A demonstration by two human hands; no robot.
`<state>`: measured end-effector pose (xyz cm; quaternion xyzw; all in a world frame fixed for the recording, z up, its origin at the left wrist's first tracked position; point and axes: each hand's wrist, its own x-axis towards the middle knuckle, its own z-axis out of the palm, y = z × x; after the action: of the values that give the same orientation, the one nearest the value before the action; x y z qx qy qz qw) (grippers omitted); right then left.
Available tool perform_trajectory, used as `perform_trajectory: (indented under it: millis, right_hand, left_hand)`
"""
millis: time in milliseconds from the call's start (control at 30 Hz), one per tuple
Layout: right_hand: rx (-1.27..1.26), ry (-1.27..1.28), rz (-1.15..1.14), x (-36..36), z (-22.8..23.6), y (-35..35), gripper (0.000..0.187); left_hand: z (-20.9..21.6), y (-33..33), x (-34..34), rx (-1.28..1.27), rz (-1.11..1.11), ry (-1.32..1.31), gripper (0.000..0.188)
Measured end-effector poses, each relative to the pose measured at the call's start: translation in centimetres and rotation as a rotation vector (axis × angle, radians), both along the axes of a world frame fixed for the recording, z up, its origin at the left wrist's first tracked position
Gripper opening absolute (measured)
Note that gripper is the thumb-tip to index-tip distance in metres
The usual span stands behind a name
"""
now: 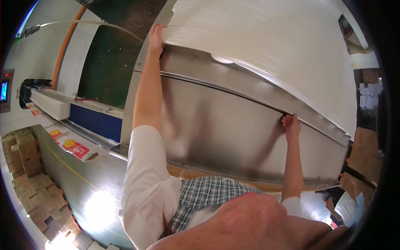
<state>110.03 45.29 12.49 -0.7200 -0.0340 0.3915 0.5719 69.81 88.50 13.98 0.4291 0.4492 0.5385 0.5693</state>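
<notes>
A wide, wrinkled white sheet point(266, 37) lies over the far part of a stainless-steel work surface point(225, 125). At its near left corner my left hand point(156, 38), arm stretched forward, has its fingers closed at the sheet's edge; the fingertips are partly hidden. A rounded white tab point(222, 58) sticks out from under the sheet's near edge. Farther right and closer to me, my right hand point(291, 125) has its fingers curled at the lip of a long metal strip point(225, 88) that crosses the surface, thumb uppermost.
On the left stand a blue-sided conveyor frame point(93, 125) and red-and-white printed packaging point(71, 143). Stacked brown cartons point(39, 191) fill the lower left. A hose point(83, 21) runs above a green floor point(106, 62). More cartons point(363, 152) stand at the right.
</notes>
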Motion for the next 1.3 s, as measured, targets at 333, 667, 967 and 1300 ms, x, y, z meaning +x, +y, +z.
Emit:
perform_trajectory:
  millis: [333,667,967,1300]
  right_hand:
    - [-0.069,0.019,0.082,-0.6,1.4,-1.5,0.044]
    - [-0.233,-0.067,0.378,-3.7,4.3,-0.2,0.039]
    - [0.294,-1.076,0.814,-13.7,10.0,17.1,0.02]
    - [-0.214,-1.235,1.005,-7.3,7.2,23.4,0.04]
  left_hand:
    - [0.8,1.0,-3.5,0.154,-0.299,0.407,0.022]
    - [8.3,-3.9,8.7,0.487,-0.942,1.513,0.072]
    - [6.2,-11.8,10.8,0.913,-0.739,1.501,0.086]
    - [6.0,-12.9,10.7,0.972,-0.654,1.541,0.078]
